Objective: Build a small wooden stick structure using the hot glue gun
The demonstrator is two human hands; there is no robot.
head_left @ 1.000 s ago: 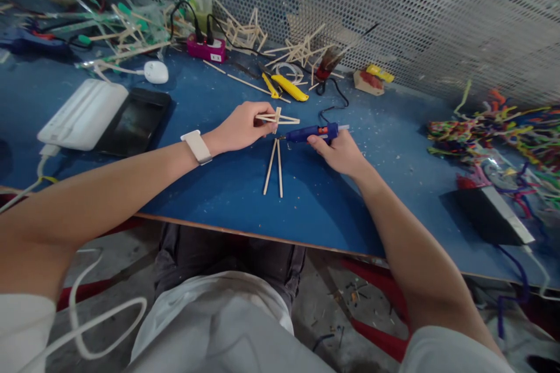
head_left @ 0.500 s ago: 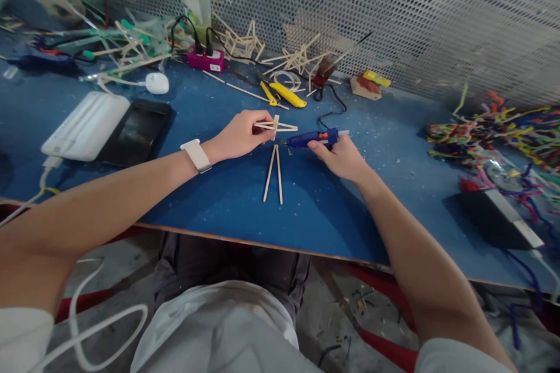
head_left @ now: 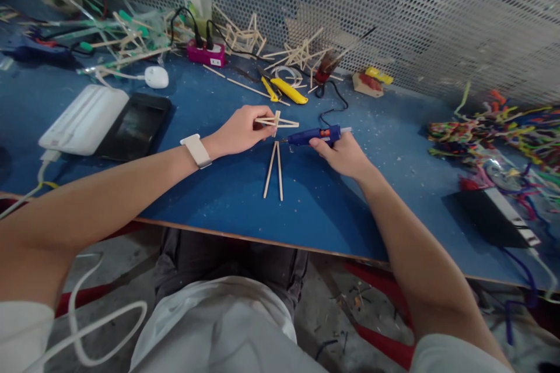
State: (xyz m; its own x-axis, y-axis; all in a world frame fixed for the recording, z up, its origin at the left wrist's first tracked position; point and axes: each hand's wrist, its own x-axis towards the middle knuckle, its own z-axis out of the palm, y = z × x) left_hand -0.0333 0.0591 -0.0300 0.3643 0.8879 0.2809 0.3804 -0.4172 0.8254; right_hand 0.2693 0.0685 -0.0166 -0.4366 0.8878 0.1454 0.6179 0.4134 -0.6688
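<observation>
My left hand [head_left: 247,129] is closed on a small wooden stick frame [head_left: 286,123], its fingertips pinching the frame's left part. Wrapped in my right hand [head_left: 343,154] is a blue glue gun [head_left: 311,136], whose nozzle points left, close to the top of two wooden sticks [head_left: 279,170]. These sticks lie on the blue table as a narrow upside-down V, just below the held frame. Whether the nozzle touches them I cannot tell.
Behind my hands lie yellow cutters [head_left: 289,91] and wooden stick pieces [head_left: 301,55]. A pink power adapter [head_left: 205,54] stands at the back. On the left are a white power bank [head_left: 85,119] and a phone [head_left: 135,127]; on the right, a black box [head_left: 492,215] and colourful pipe cleaners [head_left: 520,134].
Both hands keep their holds and have barely moved. The whole view has shifted very slightly.
</observation>
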